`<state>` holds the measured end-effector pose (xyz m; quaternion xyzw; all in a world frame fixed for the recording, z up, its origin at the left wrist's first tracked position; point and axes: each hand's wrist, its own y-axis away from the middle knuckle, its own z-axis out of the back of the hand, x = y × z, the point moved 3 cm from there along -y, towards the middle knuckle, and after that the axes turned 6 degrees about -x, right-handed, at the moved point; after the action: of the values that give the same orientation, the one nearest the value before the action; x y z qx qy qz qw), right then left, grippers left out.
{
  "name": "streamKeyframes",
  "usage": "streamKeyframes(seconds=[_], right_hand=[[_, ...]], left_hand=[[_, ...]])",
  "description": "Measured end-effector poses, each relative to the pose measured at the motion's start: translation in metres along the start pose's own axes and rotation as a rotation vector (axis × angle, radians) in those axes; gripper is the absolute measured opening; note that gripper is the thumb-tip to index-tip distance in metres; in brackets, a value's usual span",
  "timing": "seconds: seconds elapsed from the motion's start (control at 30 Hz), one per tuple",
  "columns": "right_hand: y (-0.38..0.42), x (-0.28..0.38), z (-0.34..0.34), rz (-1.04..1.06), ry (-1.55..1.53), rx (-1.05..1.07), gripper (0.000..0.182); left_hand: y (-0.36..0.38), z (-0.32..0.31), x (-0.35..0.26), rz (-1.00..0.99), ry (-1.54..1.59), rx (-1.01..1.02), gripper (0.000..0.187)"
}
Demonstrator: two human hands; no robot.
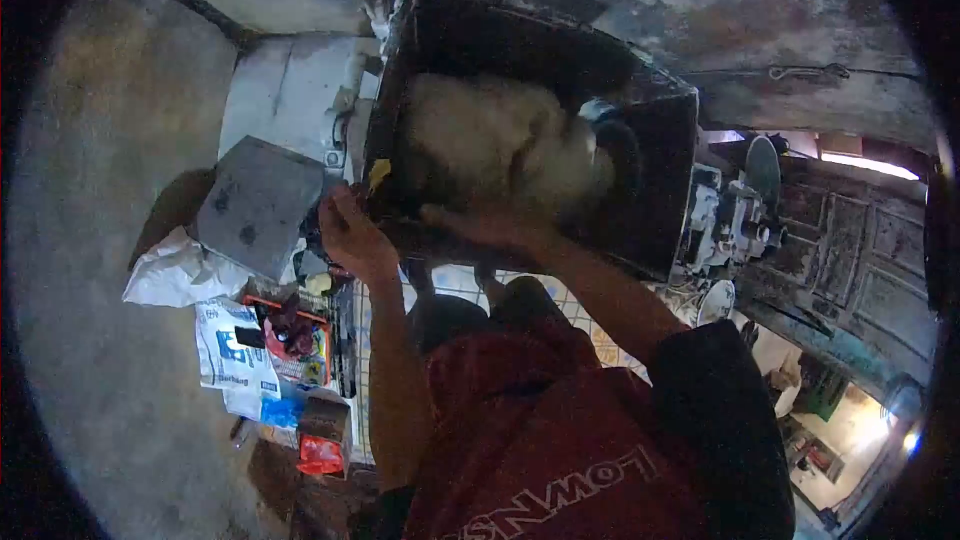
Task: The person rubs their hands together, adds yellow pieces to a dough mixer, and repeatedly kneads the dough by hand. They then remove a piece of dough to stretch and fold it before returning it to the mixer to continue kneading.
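Observation:
A dark open box point(660, 190) holds a large pale, fluffy-looking mass point(480, 125), blurred in places. My left hand point(355, 235) is just outside the box's left side, its fingers curled together near a small metal fitting; what they hold, if anything, is hidden. My right hand point(485, 227) reaches over the near edge of the box, below the pale mass, with its fingers stretched out flat and nothing visible in them. A yellow piece point(379, 174) sits at the box's left edge, close to my left hand. Something round and dark is inside on the right.
Left of the box stand a grey square panel point(255, 205) and a white casing point(290, 90). White bags point(235, 345) and a red packet point(320, 454) lie lower left. Machinery point(735, 220) adjoins the right side. Patterned tiles point(460, 282) show beneath.

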<state>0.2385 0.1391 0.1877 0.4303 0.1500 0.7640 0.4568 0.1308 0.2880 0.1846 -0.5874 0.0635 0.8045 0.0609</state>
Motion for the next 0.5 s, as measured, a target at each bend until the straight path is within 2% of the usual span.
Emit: streamKeyframes(seconds=[0.03,0.13,0.23,0.27,0.3,0.4,0.5], right_hand=[[0.009,0.003,-0.004,-0.014,-0.051,0.147,0.071],[0.001,-0.023,0.006,-0.008,-0.273,-0.057,0.067],[0.004,-0.025,0.024,0.044,-0.591,-0.403,0.054],[0.005,-0.015,0.022,0.081,-0.681,-0.389,0.053],[0.004,0.004,0.013,0.119,-0.769,-0.372,0.051],[0.008,0.062,-0.01,0.133,-0.919,-0.258,0.043],[-0.027,0.078,-0.063,0.26,-1.067,-0.387,0.048]], left_hand=[[-0.001,-0.001,0.007,0.029,0.021,0.004,0.037],[-0.001,0.001,0.0,-0.018,-0.082,0.0,0.039],[-0.002,0.002,0.01,-0.184,0.051,0.034,0.04],[-0.002,0.001,0.01,-0.223,0.094,0.052,0.04],[0.0,-0.003,0.018,0.06,0.299,0.049,0.043],[-0.001,-0.003,0.027,0.144,0.436,0.005,0.042],[0.003,-0.001,0.005,-0.073,0.078,0.003,0.05]])
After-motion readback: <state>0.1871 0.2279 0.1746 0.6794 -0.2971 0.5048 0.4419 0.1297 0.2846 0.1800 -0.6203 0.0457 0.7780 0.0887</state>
